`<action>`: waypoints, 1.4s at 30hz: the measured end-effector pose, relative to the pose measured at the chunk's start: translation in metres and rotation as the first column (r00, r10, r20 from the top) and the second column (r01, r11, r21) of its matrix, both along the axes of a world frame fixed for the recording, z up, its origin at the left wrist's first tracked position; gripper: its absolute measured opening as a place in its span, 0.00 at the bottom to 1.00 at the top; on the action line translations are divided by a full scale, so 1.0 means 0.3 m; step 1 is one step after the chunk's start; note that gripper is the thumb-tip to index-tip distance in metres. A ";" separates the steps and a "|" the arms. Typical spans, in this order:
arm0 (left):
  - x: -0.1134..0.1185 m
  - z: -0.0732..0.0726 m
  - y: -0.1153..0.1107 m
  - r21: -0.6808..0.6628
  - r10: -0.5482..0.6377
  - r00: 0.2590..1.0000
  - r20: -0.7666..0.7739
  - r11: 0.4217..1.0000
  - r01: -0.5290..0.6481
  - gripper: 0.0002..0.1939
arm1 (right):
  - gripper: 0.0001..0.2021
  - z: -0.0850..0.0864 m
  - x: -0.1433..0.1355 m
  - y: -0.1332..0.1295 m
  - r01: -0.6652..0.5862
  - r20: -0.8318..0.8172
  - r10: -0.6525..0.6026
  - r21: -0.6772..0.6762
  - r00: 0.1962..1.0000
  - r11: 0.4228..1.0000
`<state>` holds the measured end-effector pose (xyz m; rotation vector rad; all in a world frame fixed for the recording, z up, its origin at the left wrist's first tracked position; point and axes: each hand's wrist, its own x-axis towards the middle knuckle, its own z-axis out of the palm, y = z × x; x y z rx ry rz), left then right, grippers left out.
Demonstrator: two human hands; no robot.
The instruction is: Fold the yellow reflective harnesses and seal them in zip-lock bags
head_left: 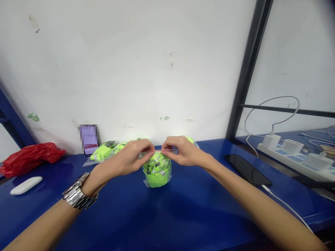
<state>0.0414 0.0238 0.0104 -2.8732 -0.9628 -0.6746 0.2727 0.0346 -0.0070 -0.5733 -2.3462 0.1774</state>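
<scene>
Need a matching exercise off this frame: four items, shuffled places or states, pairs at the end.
1. Front clear bag
2. Red plastic bag
3. Black phone
4. Metal watch

A. On the left wrist
B. Lying flat, white cable at one end
C. Top edge pinched between left hand and right hand
D. Crumpled, at the picture's left edge

Pairs: 1-C, 2-D, 3-B, 4-A

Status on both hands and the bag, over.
Both hands, left and right, pinching bag top edge. Neon straps inside. Black phone off right.
</scene>
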 end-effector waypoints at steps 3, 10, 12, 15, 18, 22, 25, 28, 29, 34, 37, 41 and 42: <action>0.025 -0.002 -0.006 0.047 -0.015 0.999 -0.031 0.999 0.017 0.08 | 0.05 0.003 -0.020 -0.003 0.006 0.020 -0.007 0.037 1.000 0.999; 0.043 -0.011 -0.008 0.104 0.010 0.999 -0.037 0.995 -0.006 0.09 | 0.05 -0.010 -0.029 0.005 0.067 0.018 -0.069 0.085 0.997 0.994; 0.034 -0.007 -0.005 0.074 0.011 0.999 -0.030 0.997 -0.009 0.09 | 0.05 -0.009 -0.023 0.005 0.075 0.025 -0.077 0.068 0.997 0.995; 0.028 -0.003 -0.009 0.098 0.009 0.998 -0.060 0.995 -0.003 0.10 | 0.06 -0.007 -0.019 0.004 0.084 0.032 -0.087 0.090 0.996 0.992; 0.036 -0.008 -0.018 0.174 0.030 0.990 -0.138 0.985 -0.005 0.11 | 0.07 -0.016 -0.030 0.005 0.129 0.044 -0.139 0.171 0.989 0.977; 0.055 -0.023 -0.023 0.264 0.065 0.976 -0.208 0.965 -0.008 0.11 | 0.07 -0.046 -0.062 0.010 0.295 0.067 -0.329 0.301 0.942 0.907; 0.053 -0.023 -0.023 0.239 0.086 0.976 -0.199 0.970 -0.037 0.11 | 0.07 -0.058 -0.074 0.013 0.338 0.040 -0.370 0.322 0.928 0.884; 0.036 -0.008 -0.026 0.146 0.090 0.983 -0.158 0.987 -0.067 0.10 | 0.07 -0.050 -0.065 0.011 0.258 0.030 -0.276 0.270 0.961 0.928; 0.030 -0.003 -0.027 0.121 0.081 0.985 -0.149 0.991 -0.063 0.10 | 0.06 -0.044 -0.059 0.009 0.229 0.032 -0.244 0.248 0.969 0.941; 0.012 0.006 -0.030 0.080 0.057 0.984 -0.167 0.996 -0.044 0.11 | 0.06 -0.022 -0.040 -0.005 0.181 0.051 -0.194 0.193 0.980 0.964; 0.008 -0.005 -0.027 0.103 0.074 0.981 -0.178 0.993 -0.057 0.11 | 0.06 -0.023 -0.036 -0.011 0.176 0.062 -0.191 0.193 0.980 0.965; 0.011 -0.016 -0.029 0.180 0.110 0.973 -0.203 0.981 -0.073 0.11 | 0.07 -0.034 -0.040 -0.012 0.198 0.075 -0.222 0.240 0.972 0.950; 0.015 -0.017 -0.031 0.199 0.115 0.971 -0.211 0.977 -0.072 0.11 | 0.07 -0.038 -0.044 -0.011 0.213 0.077 -0.242 0.268 0.967 0.939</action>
